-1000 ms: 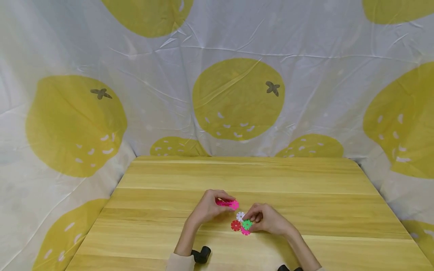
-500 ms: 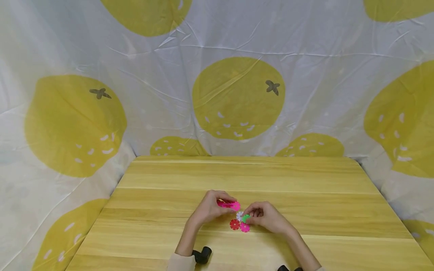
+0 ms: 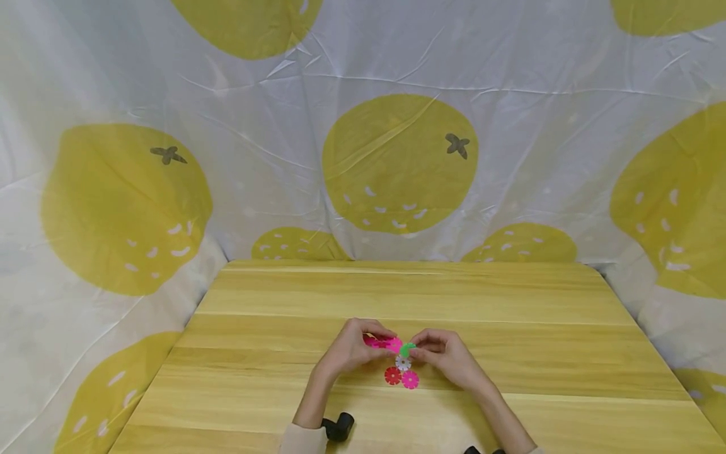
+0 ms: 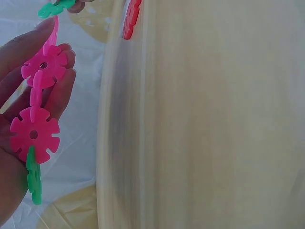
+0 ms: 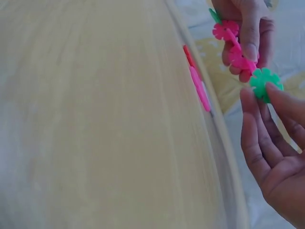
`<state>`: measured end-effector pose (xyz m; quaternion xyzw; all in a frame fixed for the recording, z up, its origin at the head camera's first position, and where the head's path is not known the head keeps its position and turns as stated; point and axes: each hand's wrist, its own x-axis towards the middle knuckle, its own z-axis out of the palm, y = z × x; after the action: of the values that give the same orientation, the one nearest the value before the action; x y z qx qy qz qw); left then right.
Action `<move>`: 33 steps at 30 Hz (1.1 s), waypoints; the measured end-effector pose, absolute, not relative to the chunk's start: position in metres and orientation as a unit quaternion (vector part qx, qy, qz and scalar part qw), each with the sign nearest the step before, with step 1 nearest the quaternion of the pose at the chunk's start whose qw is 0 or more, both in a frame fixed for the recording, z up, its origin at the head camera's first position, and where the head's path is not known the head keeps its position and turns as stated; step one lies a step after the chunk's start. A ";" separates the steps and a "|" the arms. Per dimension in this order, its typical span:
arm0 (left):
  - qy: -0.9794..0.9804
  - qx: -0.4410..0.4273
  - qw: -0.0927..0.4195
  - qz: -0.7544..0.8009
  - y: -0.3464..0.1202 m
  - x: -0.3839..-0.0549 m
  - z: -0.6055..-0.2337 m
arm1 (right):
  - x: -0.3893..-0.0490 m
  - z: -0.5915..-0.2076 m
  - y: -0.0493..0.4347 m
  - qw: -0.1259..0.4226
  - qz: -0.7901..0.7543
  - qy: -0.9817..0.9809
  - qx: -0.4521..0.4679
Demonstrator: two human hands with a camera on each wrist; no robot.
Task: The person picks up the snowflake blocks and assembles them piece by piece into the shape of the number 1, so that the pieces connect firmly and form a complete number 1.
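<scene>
Counter (image 3: 510,302), near side: red disc (image 3: 392,376) and pink disc (image 3: 410,379) flat and side by side, white disc (image 3: 403,364) just beyond. Past these, right grip (image 3: 448,359) in a narrow pinch on a green disc (image 5: 263,82); left grip (image 3: 350,348) curled round a pink chain (image 4: 36,95), a green end piece (image 4: 34,179) toward the palm. Apparently at the joining step, with green disc at the chain's pink end; next, probably a need to match slot to slot and press. Unclear: whether just touching or already slotted. Chain partly hidden by the left grip in the head view. Farthest, lemon-print cloth (image 3: 272,157), cut off at the edges.
</scene>
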<state>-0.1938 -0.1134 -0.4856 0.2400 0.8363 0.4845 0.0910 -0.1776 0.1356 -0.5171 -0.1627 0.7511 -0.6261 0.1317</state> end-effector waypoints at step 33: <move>0.801 0.219 0.112 0.546 -0.110 -0.194 -0.481 | -0.175 -0.515 0.133 0.021 -0.631 0.760 -0.155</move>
<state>-0.1937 -0.1103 -0.4806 0.2187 0.8012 0.5457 0.1118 -0.1748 0.1331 -0.5149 -0.1548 0.7603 -0.6306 0.0214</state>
